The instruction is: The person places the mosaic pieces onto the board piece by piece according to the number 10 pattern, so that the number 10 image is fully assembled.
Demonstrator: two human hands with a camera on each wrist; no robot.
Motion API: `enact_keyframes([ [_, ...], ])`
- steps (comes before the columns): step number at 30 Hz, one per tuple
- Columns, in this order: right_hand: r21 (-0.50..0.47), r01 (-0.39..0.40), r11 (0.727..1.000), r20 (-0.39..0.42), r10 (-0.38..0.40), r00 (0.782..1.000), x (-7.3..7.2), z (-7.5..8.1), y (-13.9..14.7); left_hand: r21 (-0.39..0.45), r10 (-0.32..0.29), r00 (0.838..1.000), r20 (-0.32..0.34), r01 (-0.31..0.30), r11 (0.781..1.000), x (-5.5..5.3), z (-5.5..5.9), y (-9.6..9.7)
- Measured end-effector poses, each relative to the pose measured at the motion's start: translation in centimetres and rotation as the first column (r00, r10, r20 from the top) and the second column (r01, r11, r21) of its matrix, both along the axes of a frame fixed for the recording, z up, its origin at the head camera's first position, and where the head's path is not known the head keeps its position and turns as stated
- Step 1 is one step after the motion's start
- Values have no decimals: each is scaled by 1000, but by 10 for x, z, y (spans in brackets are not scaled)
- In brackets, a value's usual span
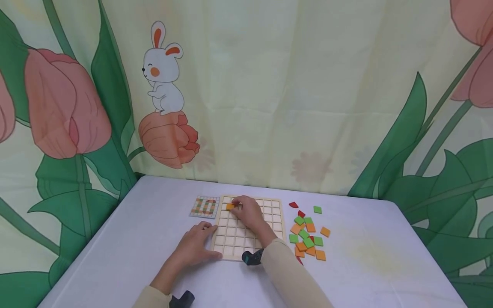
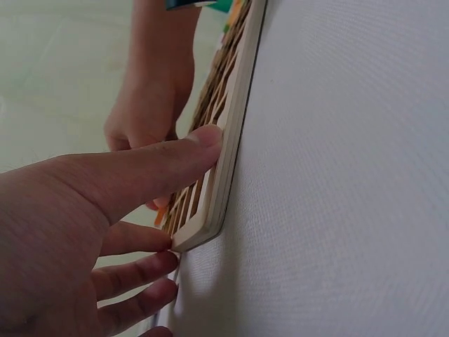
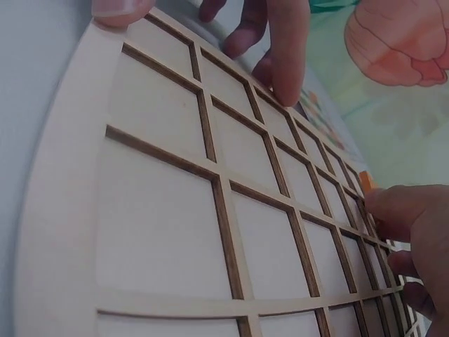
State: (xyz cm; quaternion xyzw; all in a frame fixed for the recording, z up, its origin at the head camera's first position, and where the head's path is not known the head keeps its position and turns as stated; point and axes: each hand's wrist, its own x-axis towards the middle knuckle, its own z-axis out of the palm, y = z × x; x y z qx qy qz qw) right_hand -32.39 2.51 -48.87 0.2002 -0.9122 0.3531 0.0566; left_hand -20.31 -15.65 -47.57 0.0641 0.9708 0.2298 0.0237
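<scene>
Head view: at left, your left hand (image 1: 194, 244) is spread and grasps nothing; its thumb rests on the near edge of the wooden grid board (image 1: 235, 240), and its fingertips lie at the board's left edge. Just beyond that hand, the pattern card (image 1: 204, 207) lies beside the board's far left corner. The orange tile (image 1: 230, 207) is over the board's far left portion, pinched between the thumb and fingers of your right hand (image 1: 249, 214); you cannot tell whether it is seated in a cell. To the right of the board, loose green tiles (image 1: 317, 209), orange tiles (image 1: 325, 232) and red pieces (image 1: 293, 205) lie on the white cloth (image 1: 358, 282), several overlapping. At the far side, 2 red pieces lie left of 1 green tile.
</scene>
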Motion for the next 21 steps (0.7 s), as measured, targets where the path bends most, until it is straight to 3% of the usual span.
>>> enact_keyframes([
  [14, 29, -20, 999, -14, 20, 1000, -5, -2, -10, 17, 12, 1000, 25, -13, 1000, -1, -1, 0],
  [21, 19, 16, 1000, 45, -17, 999, -5, 2, -14, 17, 20, 999, 26, -20, 1000, -2, -2, 1],
])
